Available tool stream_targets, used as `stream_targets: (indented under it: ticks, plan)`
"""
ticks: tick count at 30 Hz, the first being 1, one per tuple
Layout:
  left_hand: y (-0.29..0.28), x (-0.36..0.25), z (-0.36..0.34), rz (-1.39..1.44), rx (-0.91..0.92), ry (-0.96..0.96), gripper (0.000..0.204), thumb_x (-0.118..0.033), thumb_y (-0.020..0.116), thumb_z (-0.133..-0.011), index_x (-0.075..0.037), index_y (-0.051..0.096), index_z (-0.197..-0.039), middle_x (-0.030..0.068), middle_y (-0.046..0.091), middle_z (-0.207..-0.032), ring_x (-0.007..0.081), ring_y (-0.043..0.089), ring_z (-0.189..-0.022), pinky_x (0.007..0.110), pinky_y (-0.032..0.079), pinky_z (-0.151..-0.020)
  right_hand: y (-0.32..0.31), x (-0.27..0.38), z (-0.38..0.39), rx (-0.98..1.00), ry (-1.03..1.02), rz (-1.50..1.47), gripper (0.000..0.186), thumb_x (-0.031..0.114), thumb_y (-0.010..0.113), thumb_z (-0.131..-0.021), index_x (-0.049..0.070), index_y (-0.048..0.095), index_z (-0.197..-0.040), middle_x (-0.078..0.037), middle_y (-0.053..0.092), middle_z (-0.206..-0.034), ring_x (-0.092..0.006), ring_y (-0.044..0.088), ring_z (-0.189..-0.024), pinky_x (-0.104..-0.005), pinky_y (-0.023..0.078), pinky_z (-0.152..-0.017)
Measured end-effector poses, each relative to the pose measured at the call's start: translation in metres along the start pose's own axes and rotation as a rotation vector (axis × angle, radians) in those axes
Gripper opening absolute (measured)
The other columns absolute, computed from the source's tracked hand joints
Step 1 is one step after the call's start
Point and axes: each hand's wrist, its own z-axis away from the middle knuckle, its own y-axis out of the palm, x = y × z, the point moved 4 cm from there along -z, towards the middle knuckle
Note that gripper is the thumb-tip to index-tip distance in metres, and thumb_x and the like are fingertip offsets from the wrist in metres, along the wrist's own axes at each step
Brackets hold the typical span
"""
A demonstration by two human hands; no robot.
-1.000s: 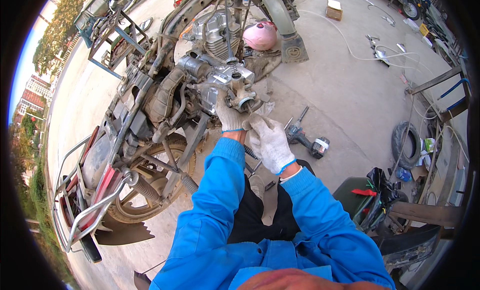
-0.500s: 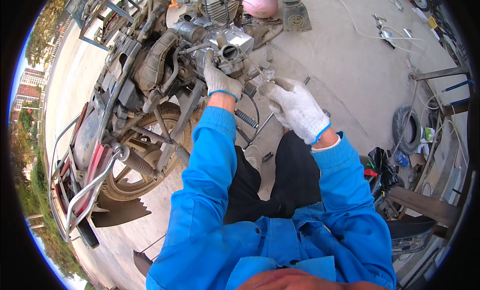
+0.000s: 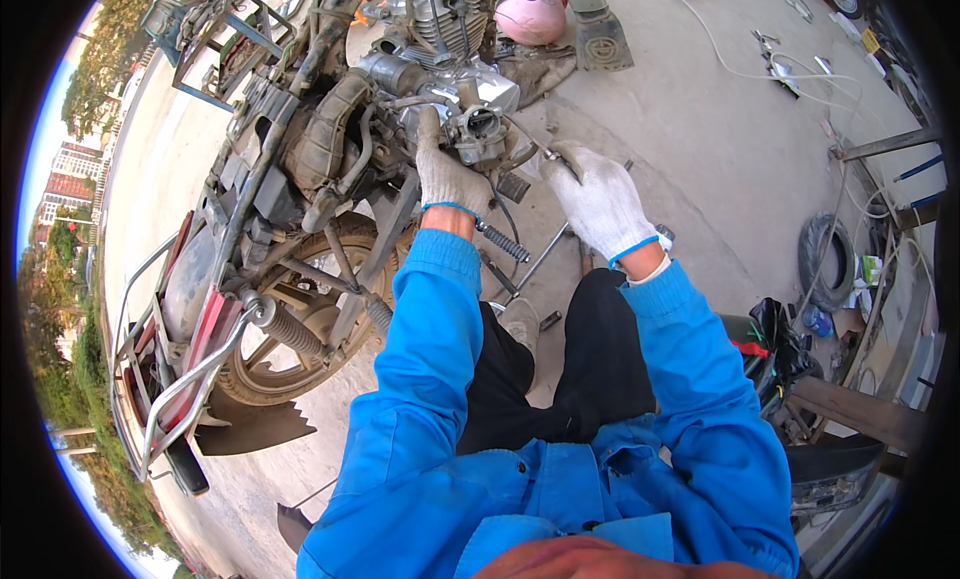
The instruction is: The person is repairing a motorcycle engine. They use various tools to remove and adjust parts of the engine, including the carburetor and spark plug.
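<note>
A partly stripped motorcycle (image 3: 300,179) stands in front of me on the left, its engine (image 3: 435,19) bare. My left hand (image 3: 452,177), in a white knit glove, is closed around the near left side of the carburetor (image 3: 484,129), whose round open mouth faces me. Gloved too, my right hand (image 3: 597,194) grips what looks like a screwdriver (image 3: 530,134). Its thin metal shaft slants up and left to the carburetor's right side; the handle is hidden in the glove. Whether the tip touches the carburetor cannot be made out.
Beyond the engine lie a pink rounded object (image 3: 531,17) and a grey mudflap (image 3: 603,49). A loose tyre (image 3: 827,261), a black plastic bag (image 3: 775,334) and metal frames are on the right. Pale hose (image 3: 735,71) runs over the concrete. The rear wheel (image 3: 262,364) is low left.
My right hand has shifted slightly right and its grip has turned, knuckles more on top. The left hand keeps its hold on the carburetor. The whole view has shifted a little.
</note>
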Motion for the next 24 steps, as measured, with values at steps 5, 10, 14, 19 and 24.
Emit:
stream_targets:
  ticks: [5,10,14,19,24]
  plan:
    - [0.001,-0.003,0.008,-0.012,0.101,-0.036,0.070,-0.072,0.060,-0.104,-0.010,0.068,-0.135,0.0121,0.077,-0.121,0.0331,0.076,-0.106,0.057,0.065,-0.090,-0.003,0.004,-0.007,0.017,0.042,-0.054,0.038,0.032,0.066,-0.102,0.003,0.075,-0.123,-0.029,0.076,-0.105,-0.0472,0.074,-0.102,-0.0553,0.057,-0.090]
    - [0.000,-0.009,0.009,-0.011,0.142,0.024,0.073,-0.069,0.056,-0.107,-0.004,0.066,-0.139,0.0206,0.076,-0.122,0.0408,0.075,-0.111,0.059,0.065,-0.094,-0.008,0.010,-0.011,0.018,0.023,-0.077,0.035,0.031,0.065,-0.101,0.004,0.075,-0.122,-0.027,0.077,-0.105,-0.0462,0.074,-0.102,-0.0552,0.057,-0.090]
    - [-0.003,-0.009,0.002,-0.049,0.146,0.022,0.076,-0.065,0.055,-0.108,0.002,0.060,-0.145,0.0257,0.075,-0.123,0.0415,0.075,-0.111,0.056,0.066,-0.094,-0.011,0.002,-0.008,0.017,0.066,0.036,0.033,0.030,0.065,-0.102,0.006,0.074,-0.122,-0.025,0.077,-0.108,-0.0449,0.074,-0.103,-0.0551,0.057,-0.090]
    - [0.012,-0.019,0.013,-0.394,0.283,0.284,0.047,-0.029,0.066,-0.108,0.002,0.061,-0.143,0.0187,0.073,-0.129,0.0293,0.075,-0.109,0.043,0.066,-0.090,-0.025,-0.003,-0.025,-0.195,0.193,-0.073,0.032,0.028,0.062,-0.103,0.006,0.071,-0.123,-0.024,0.076,-0.105,-0.0445,0.074,-0.098,-0.0534,0.057,-0.089]
    - [0.037,-0.014,0.034,-0.826,0.034,0.296,0.047,-0.019,0.092,-0.086,0.002,0.067,-0.120,0.0101,0.074,-0.108,0.0145,0.072,-0.092,0.031,0.061,-0.083,-0.021,0.025,-0.100,-0.305,0.097,-0.267,0.040,0.035,0.056,-0.106,0.000,0.076,-0.111,-0.028,0.074,-0.097,-0.0469,0.073,-0.099,-0.0519,0.056,-0.090]
